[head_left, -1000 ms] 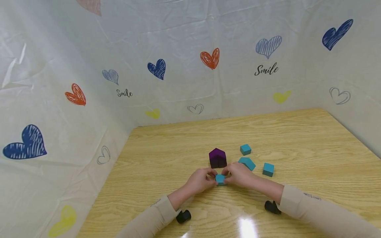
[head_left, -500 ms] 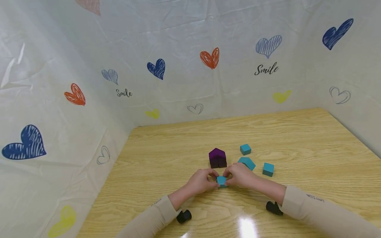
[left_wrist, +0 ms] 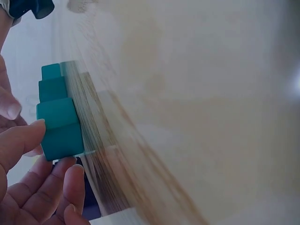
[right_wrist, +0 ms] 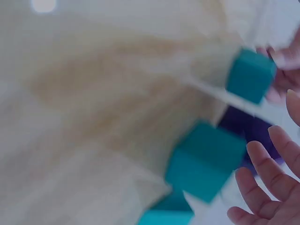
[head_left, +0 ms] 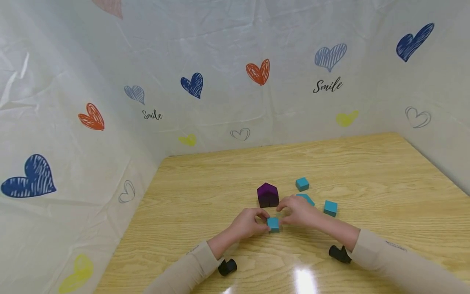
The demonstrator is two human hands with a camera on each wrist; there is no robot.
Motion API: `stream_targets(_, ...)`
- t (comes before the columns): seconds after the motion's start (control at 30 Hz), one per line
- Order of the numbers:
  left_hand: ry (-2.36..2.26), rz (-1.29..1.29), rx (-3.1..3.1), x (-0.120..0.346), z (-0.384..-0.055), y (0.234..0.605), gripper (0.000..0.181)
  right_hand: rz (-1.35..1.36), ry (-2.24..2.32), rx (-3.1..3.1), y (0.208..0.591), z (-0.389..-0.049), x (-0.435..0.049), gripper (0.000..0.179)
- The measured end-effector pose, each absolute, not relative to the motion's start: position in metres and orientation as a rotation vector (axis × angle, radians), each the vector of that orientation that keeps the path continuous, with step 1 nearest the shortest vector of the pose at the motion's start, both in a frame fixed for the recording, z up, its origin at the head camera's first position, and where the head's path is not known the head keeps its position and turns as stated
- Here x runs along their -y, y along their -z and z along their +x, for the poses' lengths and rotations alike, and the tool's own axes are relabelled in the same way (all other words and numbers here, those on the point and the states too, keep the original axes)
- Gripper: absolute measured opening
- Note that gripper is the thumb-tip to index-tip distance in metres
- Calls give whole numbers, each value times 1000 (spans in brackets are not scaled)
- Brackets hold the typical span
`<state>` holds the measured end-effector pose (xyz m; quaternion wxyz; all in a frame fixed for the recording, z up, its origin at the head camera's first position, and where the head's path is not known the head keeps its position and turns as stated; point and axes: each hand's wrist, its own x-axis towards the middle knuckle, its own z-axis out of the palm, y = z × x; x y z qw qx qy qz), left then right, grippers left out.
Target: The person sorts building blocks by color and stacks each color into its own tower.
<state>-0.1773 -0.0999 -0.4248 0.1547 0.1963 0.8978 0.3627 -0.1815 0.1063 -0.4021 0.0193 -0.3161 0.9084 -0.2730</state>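
A dark purple five-sided block (head_left: 267, 194), with a seam down its near face, stands on the pale wood-grain table (head_left: 198, 188). On the near side of the purple block, apart from it, lies a small sky-blue square-topped block (head_left: 273, 224), its material hard to tell. The left hand (head_left: 247, 223) pinches this piece at its left side, thumb nearer and forefinger farther, a hold that seems to steady it. The right hand (head_left: 299, 211), nearer than the purple block and to its right, grips nothing; its fingers are parted and gently bent, just off the small piece, perhaps to leave the left hand sole control. To the purple block's right, a blue angled block (head_left: 307, 199), partly hidden by the right hand, lies between two blue square-topped blocks (head_left: 302, 184), seemingly kept within reach. Both forearms slant inward, hands low and facing each other
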Motion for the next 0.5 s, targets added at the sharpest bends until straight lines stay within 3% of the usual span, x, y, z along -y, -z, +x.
stream_targets(0.27,-1058,534,-2554,100,-175,422,26,-837,753,-2880,382,-181,-132,33)
stream_targets(0.5,-1038,528,-2557,99,-175,422,27,-733,723,-2782,386,-177,-146,39)
